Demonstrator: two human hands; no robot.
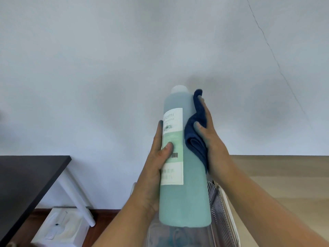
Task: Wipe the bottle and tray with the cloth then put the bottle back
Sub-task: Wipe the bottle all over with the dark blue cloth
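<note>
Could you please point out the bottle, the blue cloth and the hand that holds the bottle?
bottle (194, 202): head view, on its teal body near the base.
blue cloth (194, 142): head view, on its fold beside the bottle.
left hand (156, 163): head view, on its middle.

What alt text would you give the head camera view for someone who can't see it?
A person's left hand grips a tall bottle of blue-green liquid while the right hand holds a dark blue cloth against its side. A clear ribbed tray lies below it, a dark table at left.
</note>
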